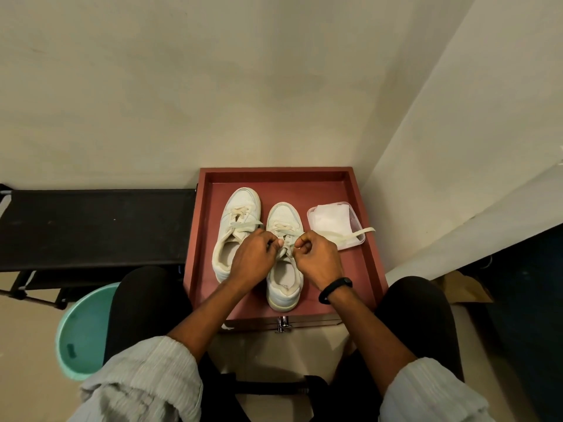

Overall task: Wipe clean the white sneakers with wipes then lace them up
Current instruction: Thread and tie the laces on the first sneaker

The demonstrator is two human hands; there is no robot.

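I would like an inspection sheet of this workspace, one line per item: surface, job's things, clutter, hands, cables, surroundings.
Surface: red tray with raised rim, holding all the job's things.
Job's things: left sneaker and right sneaker, white, side by side, toes away from the person; clear container of wipes to their right; a lace end lies across it.
Clutter: nothing seen.
Grippers: left hand and right hand each pinch the right sneaker's lace; black band on right wrist.
Cables: nothing seen.
Surroundings: black bench and green basin on the left; plain wall behind.
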